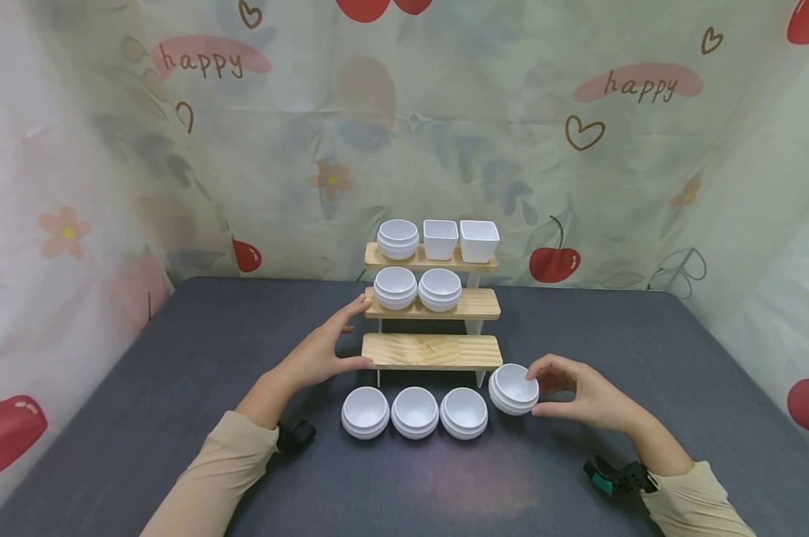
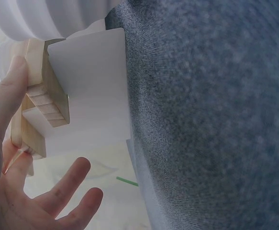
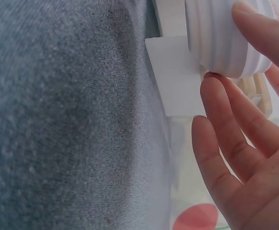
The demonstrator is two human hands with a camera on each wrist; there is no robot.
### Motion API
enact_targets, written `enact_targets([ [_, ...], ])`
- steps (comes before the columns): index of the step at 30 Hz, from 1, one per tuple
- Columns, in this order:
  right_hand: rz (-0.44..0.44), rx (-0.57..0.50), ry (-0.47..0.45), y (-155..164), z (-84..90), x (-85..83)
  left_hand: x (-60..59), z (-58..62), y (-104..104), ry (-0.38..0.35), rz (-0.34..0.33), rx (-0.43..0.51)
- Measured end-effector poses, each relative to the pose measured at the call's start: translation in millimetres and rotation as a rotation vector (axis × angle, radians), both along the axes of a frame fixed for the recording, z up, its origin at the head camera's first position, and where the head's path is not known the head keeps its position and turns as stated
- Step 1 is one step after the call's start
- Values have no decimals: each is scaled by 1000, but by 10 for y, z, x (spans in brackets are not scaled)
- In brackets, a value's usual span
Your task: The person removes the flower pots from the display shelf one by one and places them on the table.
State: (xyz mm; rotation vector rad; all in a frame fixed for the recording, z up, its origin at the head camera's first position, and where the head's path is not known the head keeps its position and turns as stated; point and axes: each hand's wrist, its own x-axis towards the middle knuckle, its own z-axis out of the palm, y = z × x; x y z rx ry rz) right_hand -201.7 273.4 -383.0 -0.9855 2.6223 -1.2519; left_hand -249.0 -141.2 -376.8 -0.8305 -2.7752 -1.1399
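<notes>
right grip (image 1: pixel 581 399) pinches a white ribbed bowl (image 1: pixel 514 388) between thumb and fingertips, the bowl tilted and lifted at the front right corner of the wooden step shelf (image 1: pixel 432 350), about four o'clock from the lowest step; left grip (image 1: pixel 323 349) is spread, thumb along the front edge of that bottom step and fingers up against the left end of the middle step, steadying the rack without curling round it. largest risk, as i judge it, is the shelf itself: it stands on thin white legs, and a knock from the tilted bowl against the bottom step's corner could shift or rock it, which would slide the two bowls (image 1: pixel 417 288) on the middle step and the round and square cups (image 1: pixel 439 239) on the top step. next, the pinch sits only on the bowl's rim side, so the smooth plastic could slip and drop onto the grey tabletop (image 1: pixel 176 388). smallest, the bowl could clip the nearest of the three bowls in a row (image 1: pixel 414 412) at nine o'clock from it. only readable writing: "happy" on the backdrop cloth (image 1: pixel 639 86), at eleven and one o'clock; no brands or labels show on the bowls.
</notes>
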Motion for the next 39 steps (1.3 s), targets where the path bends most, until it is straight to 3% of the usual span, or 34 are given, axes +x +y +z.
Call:
enact_targets([
  [12,9,13,-16,18,-36,-1,3,-16,-7,50,-21,7],
  [23,31,6,-28,28,-49,8,-5,-3,1,-11,-2,-4],
  [39,87,-1,-40,47,-85,-7,-6,-10,-4,-13,0,-2],
])
